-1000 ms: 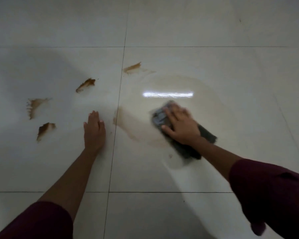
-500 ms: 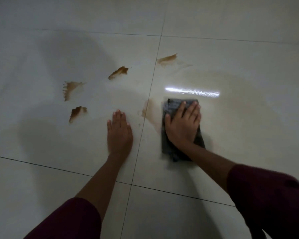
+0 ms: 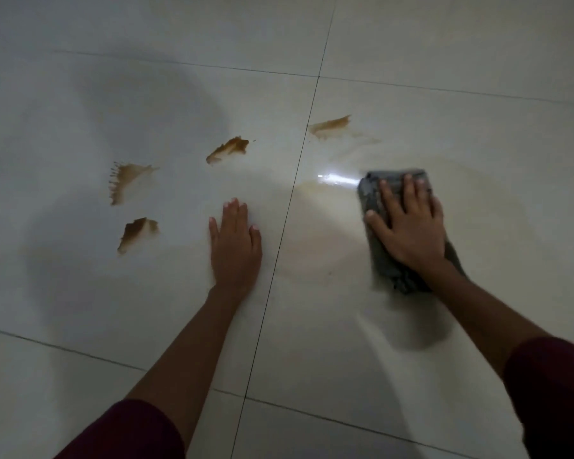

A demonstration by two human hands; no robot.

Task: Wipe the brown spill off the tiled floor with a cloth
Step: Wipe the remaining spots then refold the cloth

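Observation:
A folded grey cloth [image 3: 371,200] lies on the white tiled floor [image 3: 312,326], right of the vertical grout line. My right hand [image 3: 408,226] presses flat on it with straight, spread fingers. My left hand [image 3: 234,243] rests flat on the tile left of the grout line. Several brown spill patches remain: one [image 3: 330,125] just right of the grout line at the top, one [image 3: 229,149] left of it, and two at far left [image 3: 126,180] [image 3: 136,231]. A faint brown smear [image 3: 315,273] rings the wet area between my hands.
A bright light reflection [image 3: 337,178] glints on the wet tile beside the cloth. Grout lines cross the floor. A dark shadow falls over the left tiles.
My right hand has slid the cloth to the right, away from the grout line. The darker brown smear near the grout line has thinned to a faint ring. My left hand stays planted.

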